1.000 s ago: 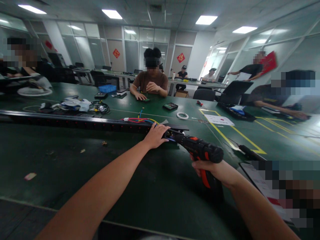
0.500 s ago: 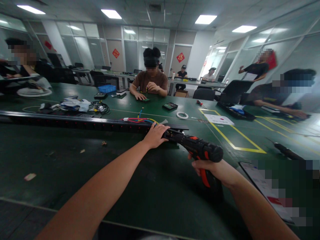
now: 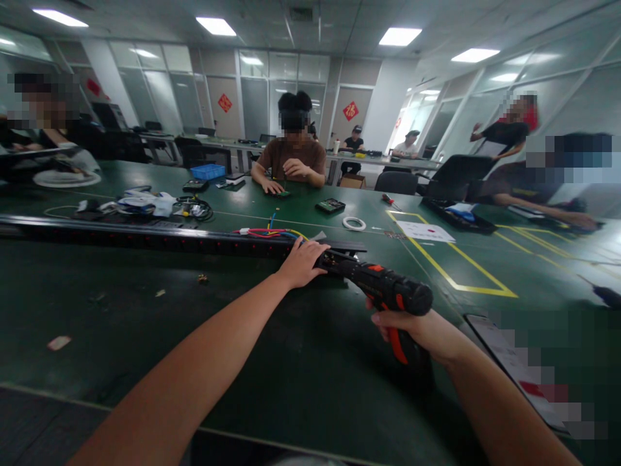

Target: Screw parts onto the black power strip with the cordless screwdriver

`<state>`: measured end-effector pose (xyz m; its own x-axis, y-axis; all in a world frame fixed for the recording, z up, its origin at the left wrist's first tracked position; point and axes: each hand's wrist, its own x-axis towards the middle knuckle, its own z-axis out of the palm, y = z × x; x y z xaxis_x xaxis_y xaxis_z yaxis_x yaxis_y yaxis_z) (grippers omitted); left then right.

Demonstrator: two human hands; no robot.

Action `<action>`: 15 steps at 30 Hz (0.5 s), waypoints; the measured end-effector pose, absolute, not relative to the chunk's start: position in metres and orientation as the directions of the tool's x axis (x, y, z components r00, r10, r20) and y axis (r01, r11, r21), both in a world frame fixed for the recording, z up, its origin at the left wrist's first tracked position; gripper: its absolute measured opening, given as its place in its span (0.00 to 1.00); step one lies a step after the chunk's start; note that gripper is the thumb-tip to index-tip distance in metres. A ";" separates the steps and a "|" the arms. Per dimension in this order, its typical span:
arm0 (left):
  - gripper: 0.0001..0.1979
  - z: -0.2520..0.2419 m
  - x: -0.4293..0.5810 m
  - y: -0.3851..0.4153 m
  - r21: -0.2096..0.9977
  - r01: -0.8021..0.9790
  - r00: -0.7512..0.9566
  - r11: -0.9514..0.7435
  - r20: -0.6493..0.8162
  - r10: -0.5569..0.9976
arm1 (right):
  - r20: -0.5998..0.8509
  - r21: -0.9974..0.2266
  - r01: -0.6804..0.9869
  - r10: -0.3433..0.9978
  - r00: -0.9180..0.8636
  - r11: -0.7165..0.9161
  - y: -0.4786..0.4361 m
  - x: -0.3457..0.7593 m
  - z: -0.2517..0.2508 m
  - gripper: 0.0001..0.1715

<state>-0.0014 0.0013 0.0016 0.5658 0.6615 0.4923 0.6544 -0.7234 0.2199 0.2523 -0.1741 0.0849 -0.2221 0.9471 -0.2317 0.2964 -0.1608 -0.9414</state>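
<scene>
Our left hand (image 3: 303, 262) lies over the right end of a long black rail (image 3: 145, 238), fingers a little spread; we cannot tell whether it grips or only presses. Our right hand (image 3: 400, 323) is wrapped around the handle of a black-and-orange power driver (image 3: 388, 285), whose nose reaches that same rail end beside our left thumb; the exact contact is too dark to make out. The rail crosses the green tabletop (image 3: 291, 375) from its left side to about the middle, with coloured wires (image 3: 272, 232) along its far side. Between the rail and the tabletop's near edge we have small brass-coloured pieces (image 3: 202, 279). Beyond the rail sit a white ring (image 3: 354, 224) and a tangle of cables (image 3: 145, 202); near the far edge are a blue basket (image 3: 208, 171) and a seated co-worker (image 3: 291, 158).
</scene>
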 end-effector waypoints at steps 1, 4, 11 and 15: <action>0.31 0.001 -0.001 0.001 0.219 0.654 0.567 -0.724 0.492 0.661 | -0.231 -0.942 0.296 0.947 -0.222 -0.160 -0.174 0.253 0.085 0.23; 0.32 0.001 -0.001 0.002 0.219 0.656 0.568 -0.723 0.488 0.663 | -0.229 -0.943 0.294 0.948 -0.223 -0.159 -0.174 0.254 0.084 0.22; 0.31 0.001 -0.001 0.002 0.222 0.656 0.568 -0.722 0.485 0.665 | -0.218 -0.945 0.295 0.947 -0.238 -0.143 -0.173 0.254 0.084 0.20; 0.32 0.004 -0.001 0.000 0.227 0.658 0.569 -0.718 0.475 0.672 | -0.212 -0.944 0.303 0.946 -0.245 -0.133 -0.173 0.254 0.084 0.19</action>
<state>-0.0012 0.0001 0.0036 0.5688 0.6716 0.4748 0.6584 -0.7178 0.2266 0.2539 -0.1730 0.0835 -0.2450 0.9461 -0.2116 0.3030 -0.1326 -0.9437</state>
